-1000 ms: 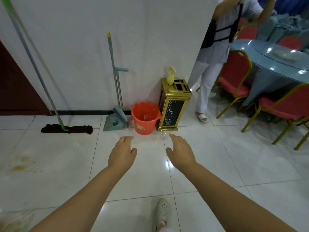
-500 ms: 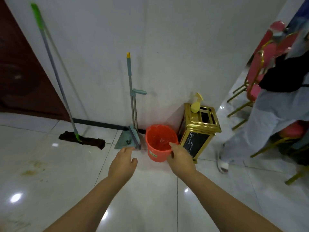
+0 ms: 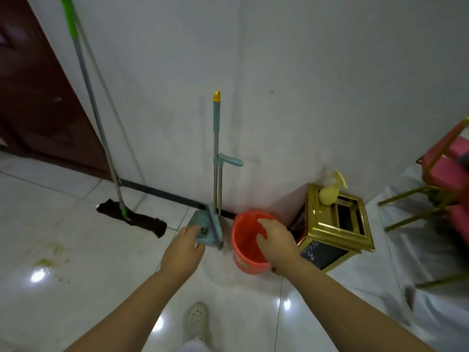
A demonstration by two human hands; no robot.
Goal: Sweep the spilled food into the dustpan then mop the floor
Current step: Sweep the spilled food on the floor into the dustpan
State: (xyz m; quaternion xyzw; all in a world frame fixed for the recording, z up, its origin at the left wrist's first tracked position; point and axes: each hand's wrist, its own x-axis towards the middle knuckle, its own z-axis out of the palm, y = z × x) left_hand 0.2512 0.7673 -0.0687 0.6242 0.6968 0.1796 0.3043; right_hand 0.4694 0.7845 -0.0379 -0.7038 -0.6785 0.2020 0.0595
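Two hands: the left hand [image 3: 183, 252] and right hand [image 3: 275, 241] are both extended forward, fingers relaxed, grasping nothing.
Change: over the last second the person has closed in on the wall; the hands, earlier over bare tile, now overlap the dustpan and the orange bucket [image 3: 250, 246] in view.
Contact: cannot tell whether the left fingertips touch the dustpan edge or hover in front of it.
Meaning: judged as the approach to collect the sweeping tools; sweeping has not begun.
Dustpan [image 3: 203, 228]: pale teal, standing upright against the wall, immediately left of the orange bucket; its long handle [image 3: 216, 158] has a yellow cap and a side grip.
Broom: appears clipped to the dustpan; bristles not clearly visible.
Mop [image 3: 132, 219]: leaning on the wall, well left of the dustpan, dark cloth head flat on the floor.
Spilled food [image 3: 50, 255]: yellowish smears on the tile, further left of the dustpan, in front of the mop.
Gold bin [image 3: 335, 229]: right of the bucket, yellow spray bottle [image 3: 330, 191] on top.
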